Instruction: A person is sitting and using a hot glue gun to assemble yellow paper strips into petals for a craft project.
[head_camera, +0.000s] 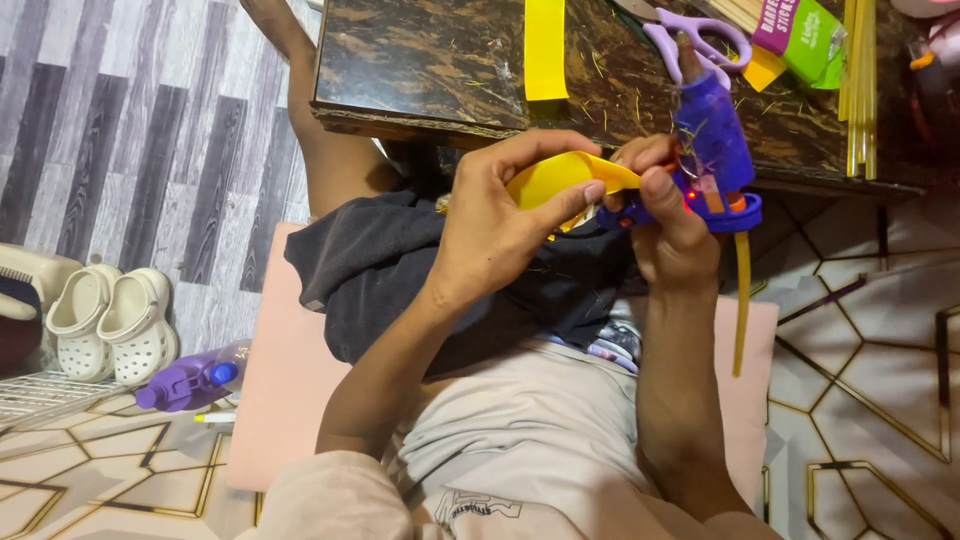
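At frame centre, the left hand (490, 225) pinches a curled yellow paper strip (565, 175) — fingers closed on it. The right hand (670, 215) grips a purple glue gun (712, 140) — tightly wrapped

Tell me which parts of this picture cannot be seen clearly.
Head view only:
- Glue gun: its nozzle tip is hidden behind the right hand.
- Yellow paper piece: its lower part is covered by the left hand.
- Scissors: blades cut off by the top edge.
- Purple bottle: too blurred to identify.
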